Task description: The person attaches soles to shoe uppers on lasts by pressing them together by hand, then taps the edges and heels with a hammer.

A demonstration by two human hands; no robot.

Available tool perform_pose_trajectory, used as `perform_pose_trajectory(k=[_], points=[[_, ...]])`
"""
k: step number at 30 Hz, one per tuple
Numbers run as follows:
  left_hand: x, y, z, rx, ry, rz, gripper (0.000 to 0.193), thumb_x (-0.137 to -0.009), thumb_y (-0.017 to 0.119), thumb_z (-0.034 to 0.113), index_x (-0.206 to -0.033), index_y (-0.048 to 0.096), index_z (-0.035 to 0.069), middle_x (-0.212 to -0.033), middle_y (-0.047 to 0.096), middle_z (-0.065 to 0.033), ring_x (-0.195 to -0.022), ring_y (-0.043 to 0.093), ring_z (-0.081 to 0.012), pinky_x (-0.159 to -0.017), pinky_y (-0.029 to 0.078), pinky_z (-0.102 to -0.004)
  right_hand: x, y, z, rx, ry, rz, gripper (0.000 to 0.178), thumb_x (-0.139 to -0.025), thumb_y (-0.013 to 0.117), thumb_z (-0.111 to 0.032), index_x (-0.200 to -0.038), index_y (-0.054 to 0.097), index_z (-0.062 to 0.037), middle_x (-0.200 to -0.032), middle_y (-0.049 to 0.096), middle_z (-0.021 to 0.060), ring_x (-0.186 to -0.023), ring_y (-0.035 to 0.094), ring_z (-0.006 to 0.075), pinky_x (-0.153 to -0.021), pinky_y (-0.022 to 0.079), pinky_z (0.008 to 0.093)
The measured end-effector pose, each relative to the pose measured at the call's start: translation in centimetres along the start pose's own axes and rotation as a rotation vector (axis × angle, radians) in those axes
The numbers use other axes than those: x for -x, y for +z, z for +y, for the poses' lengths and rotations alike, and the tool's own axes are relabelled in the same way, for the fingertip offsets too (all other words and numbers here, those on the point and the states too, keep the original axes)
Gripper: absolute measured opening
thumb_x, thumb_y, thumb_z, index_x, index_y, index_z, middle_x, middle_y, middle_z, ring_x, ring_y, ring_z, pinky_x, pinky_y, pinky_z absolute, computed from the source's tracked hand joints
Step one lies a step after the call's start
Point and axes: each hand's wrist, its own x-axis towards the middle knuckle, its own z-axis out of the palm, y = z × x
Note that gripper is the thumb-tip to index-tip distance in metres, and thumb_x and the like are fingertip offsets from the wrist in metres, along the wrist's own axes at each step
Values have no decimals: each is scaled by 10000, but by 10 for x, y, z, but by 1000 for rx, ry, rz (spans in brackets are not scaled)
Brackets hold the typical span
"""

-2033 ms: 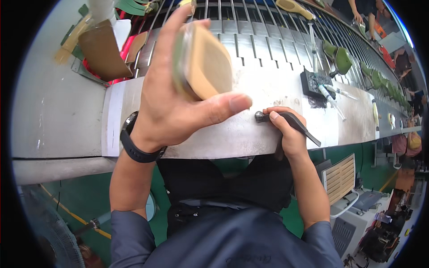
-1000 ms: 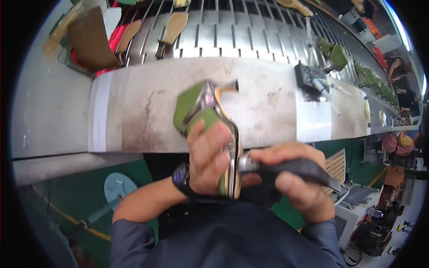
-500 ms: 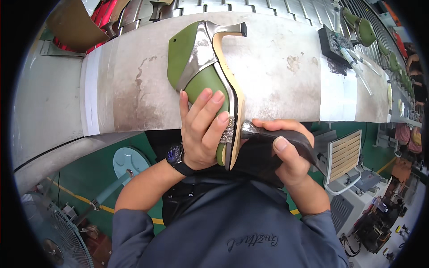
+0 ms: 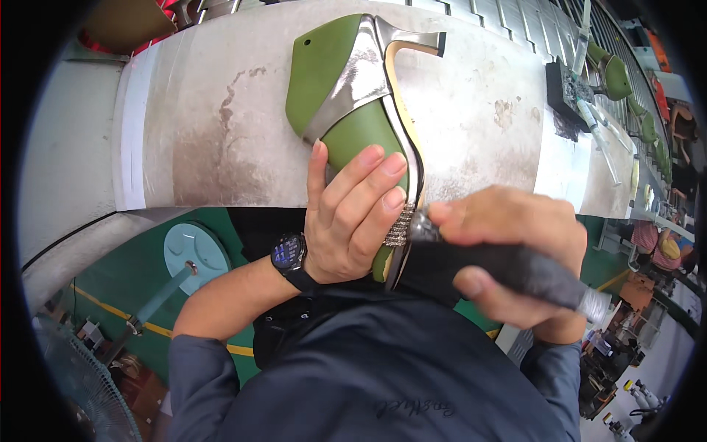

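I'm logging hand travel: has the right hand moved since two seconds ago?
Yes, downward in the picture: the right hand showed mostly over the worktable then, now mostly past its near edge.

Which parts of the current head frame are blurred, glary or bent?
Head view: right hand and tool blurred, left hand and shoe fairly sharp; head view: glare on the shoe's silvery strap, pale washed-out patch on the table right of it; head view: table edges bend, corners black.
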Motion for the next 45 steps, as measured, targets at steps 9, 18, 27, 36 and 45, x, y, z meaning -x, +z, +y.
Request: perform_pose_trajectory(k=[9,18,27,36,45], points=[[-1,12,3,44,-15,72,335,-1030,597,100,-1351,509,67,-1408,629,-155,-1332,597,-330,-1236,268,-649,40,42,-26,61,-38,26,295,-763,834,-66,-1009,735,62,-1007,760,182,-944,769,339,-852,648,386],[1,3,3,45,-37,11,333,-1036,601,153,-1352,518,90,-1386,634,-123,-1313,607,-306,-1224,272,-685,11,4,-17,-168,317,116,330,-877,777,-30,-1177,674,63,-1121,757,239,-1062,760,309,-944,597,381],[9,10,1,43,-16,22,346,-1038,612,215,-1365,515,158,-1385,631,-40,-1343,580,-241,-1240,227,-699,-52,-29,9,-254,653,95,215,-912,723,-109,-1041,756,59,-965,788,120,-881,711,133,-801,558,277],[12,5,2,108,-33,-15,321,-1024,611,276,-1332,550,212,-1358,637,51,-1347,570,-164,-1258,187,-693,-62,-1,35,-269,495,330,215,-924,701,-24,-1120,709,64,-1088,780,168,-1035,725,178,-938,559,310],[10,6,1,103,-25,15,314,-999,653,224,-1301,567,208,-1341,651,41,-1328,588,-176,-1246,206,-705,-117,-31,33,-124,554,61,316,-895,697,-198,-1070,724,64,-1027,782,199,-962,748,233,-901,585,345]])
